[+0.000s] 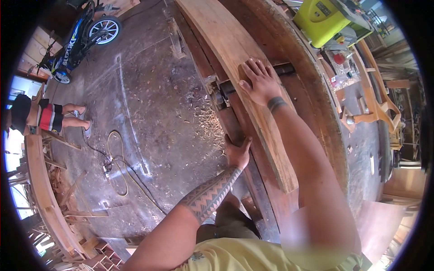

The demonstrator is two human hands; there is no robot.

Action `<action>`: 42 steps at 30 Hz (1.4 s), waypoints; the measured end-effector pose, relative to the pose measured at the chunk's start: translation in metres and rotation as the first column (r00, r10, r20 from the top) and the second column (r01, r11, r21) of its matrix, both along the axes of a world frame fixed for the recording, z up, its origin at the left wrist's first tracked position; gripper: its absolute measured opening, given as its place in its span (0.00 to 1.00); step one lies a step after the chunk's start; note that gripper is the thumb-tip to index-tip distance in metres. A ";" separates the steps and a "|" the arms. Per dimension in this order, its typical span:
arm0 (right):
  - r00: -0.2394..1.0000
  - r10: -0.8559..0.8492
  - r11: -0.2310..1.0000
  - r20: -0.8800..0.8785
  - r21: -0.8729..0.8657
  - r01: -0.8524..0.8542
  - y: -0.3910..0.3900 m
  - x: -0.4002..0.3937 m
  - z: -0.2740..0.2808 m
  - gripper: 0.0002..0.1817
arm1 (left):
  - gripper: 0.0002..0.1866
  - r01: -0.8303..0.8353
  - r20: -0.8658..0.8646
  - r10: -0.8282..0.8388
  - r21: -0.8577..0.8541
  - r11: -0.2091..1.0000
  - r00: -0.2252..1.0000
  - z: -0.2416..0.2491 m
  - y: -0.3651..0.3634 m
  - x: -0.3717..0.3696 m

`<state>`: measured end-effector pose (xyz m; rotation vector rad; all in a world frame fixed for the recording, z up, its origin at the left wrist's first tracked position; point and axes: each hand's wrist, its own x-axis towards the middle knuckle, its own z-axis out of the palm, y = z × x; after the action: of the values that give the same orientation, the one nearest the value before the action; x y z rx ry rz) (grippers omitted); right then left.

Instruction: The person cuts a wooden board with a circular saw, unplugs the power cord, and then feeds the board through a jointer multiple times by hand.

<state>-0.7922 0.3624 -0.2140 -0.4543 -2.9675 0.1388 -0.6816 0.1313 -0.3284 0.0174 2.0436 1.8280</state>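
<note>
A long wooden plank (242, 49) lies lengthwise on a wooden bench (312, 104), over a dark roller or bar (284, 69). On the plank's top face, near the bar, my right hand (262, 83) rests flat with its fingers spread. Lower and to the left, my left hand (238, 152) is at the bench's left side edge, thumb apart from the fingers. Its fingertips are partly hidden against the edge, and no loose object shows in it. The plank's near end lies below my right hand, beside my right forearm.
Wood shavings (210, 124) and a looped cable (118, 162) lie on the floor to the left. Another person (49, 115) stands at the far left near a motorcycle (74, 49). A green machine (318, 20) and a wooden frame (377, 106) are at the right.
</note>
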 end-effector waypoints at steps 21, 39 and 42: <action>1.000 -0.002 0.999 -0.028 -0.032 0.001 0.025 -0.100 -0.006 0.40 | 0.67 0.118 0.158 -0.133 0.097 0.988 0.978 0.008 -0.012 0.002; 0.997 0.007 1.000 -0.082 0.028 -0.005 0.058 -0.204 -0.020 0.38 | 0.70 0.190 0.188 -0.216 0.147 0.971 0.958 0.019 -0.016 0.002; 0.996 0.010 1.000 -0.092 0.028 -0.007 0.062 -0.220 -0.023 0.38 | 0.71 0.228 0.227 -0.256 0.144 0.963 0.940 0.028 -0.018 -0.001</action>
<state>-1.0124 0.4245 -0.2369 -0.4198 -2.8776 0.1160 -0.6830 0.1130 -0.3000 0.0704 1.6856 1.6998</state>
